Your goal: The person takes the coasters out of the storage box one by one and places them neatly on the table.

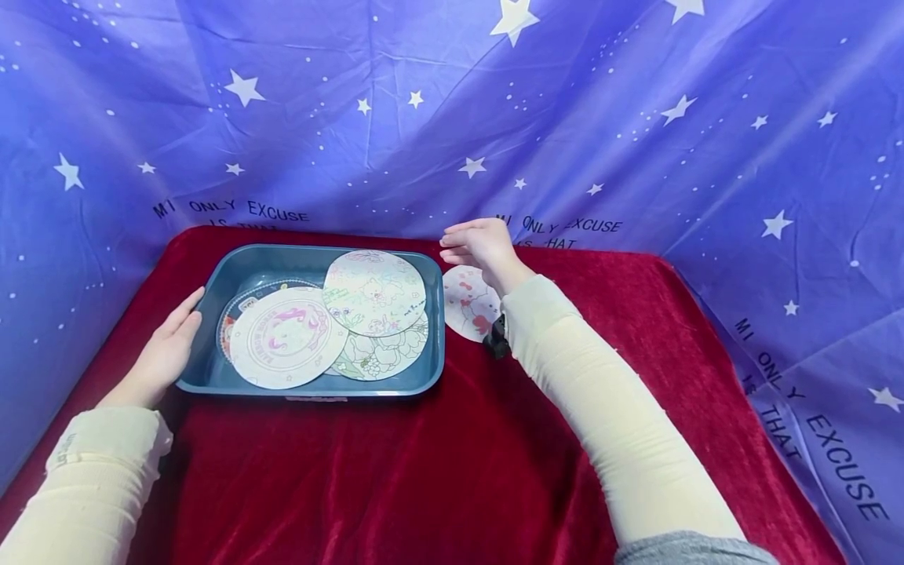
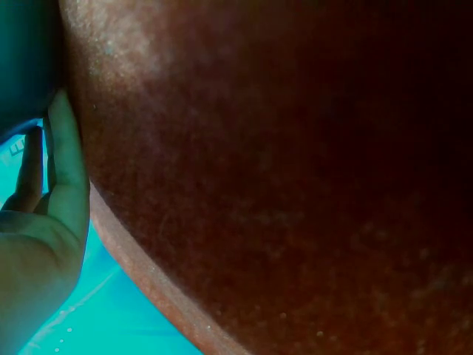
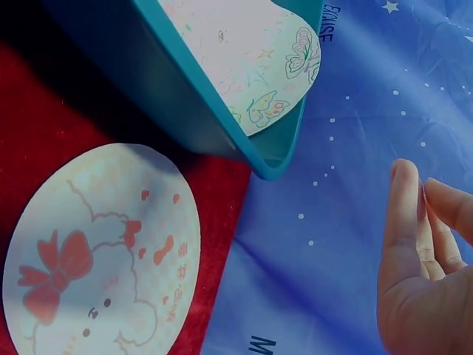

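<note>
A blue-green plastic tub [image 1: 205, 380] stands on the left part of the table. My left hand [image 1: 165, 345] rests against its left wall with fingers straight; in the left wrist view, the fingers [image 2: 68, 155] touch the tub's side. Inside lie several overlapping flat round discs with cartoon prints, among them a pink-printed disc [image 1: 286, 337], a pastel disc [image 1: 374, 290] leaning on the right rim and a green-patterned disc [image 1: 384, 357]. My right hand [image 1: 483, 247] is raised by the tub's right side, fingers loosely extended, holding nothing. Below it lies a disc with a white bear and red bow [image 3: 103, 259].
Dark red velvet cloth [image 1: 395, 471] covers the table. Blue fabric with white stars and lettering [image 1: 600, 118] hangs behind and along the sides. A small black object [image 1: 497, 341] shows beside the right cuff, overlapping the bear disc in the head view.
</note>
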`<action>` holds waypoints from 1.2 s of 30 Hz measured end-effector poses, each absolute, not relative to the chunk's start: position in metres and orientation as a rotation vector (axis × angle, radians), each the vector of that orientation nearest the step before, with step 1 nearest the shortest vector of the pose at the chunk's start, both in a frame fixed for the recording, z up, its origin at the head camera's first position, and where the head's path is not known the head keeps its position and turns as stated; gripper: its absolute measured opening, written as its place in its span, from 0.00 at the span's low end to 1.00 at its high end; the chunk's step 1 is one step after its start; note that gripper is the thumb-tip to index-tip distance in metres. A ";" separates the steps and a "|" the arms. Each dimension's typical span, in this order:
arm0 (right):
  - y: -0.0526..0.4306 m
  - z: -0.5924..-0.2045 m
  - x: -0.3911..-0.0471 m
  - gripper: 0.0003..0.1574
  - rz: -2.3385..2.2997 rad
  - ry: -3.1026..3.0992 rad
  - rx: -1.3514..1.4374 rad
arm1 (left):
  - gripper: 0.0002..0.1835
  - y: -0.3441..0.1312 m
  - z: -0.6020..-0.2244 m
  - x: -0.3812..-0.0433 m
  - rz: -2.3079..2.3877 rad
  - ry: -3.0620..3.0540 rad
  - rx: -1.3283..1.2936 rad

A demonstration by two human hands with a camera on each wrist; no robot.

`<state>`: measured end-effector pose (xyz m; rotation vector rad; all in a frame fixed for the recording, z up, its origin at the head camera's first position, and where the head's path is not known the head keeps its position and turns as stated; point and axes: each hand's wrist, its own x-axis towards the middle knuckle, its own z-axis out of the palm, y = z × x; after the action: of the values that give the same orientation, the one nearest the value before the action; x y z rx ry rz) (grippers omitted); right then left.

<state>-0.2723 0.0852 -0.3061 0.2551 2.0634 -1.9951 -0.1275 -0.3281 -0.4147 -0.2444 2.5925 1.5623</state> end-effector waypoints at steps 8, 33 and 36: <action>0.080 -0.309 -0.272 0.19 -2.008 2.040 0.266 | 0.32 -0.327 -0.415 -0.127 1.568 2.601 -0.242; 0.063 -0.321 -0.277 0.22 -2.036 1.912 0.317 | 0.32 -0.326 -0.413 -0.126 1.581 2.580 -0.251; 0.061 -0.322 -0.278 0.22 -2.047 1.896 0.322 | 0.32 -0.326 -0.412 -0.126 1.575 2.580 -0.253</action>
<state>-0.2775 0.0614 -0.3218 0.3217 1.8957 -2.0470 -0.1256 -0.3262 -0.4123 -0.2531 2.5804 1.5746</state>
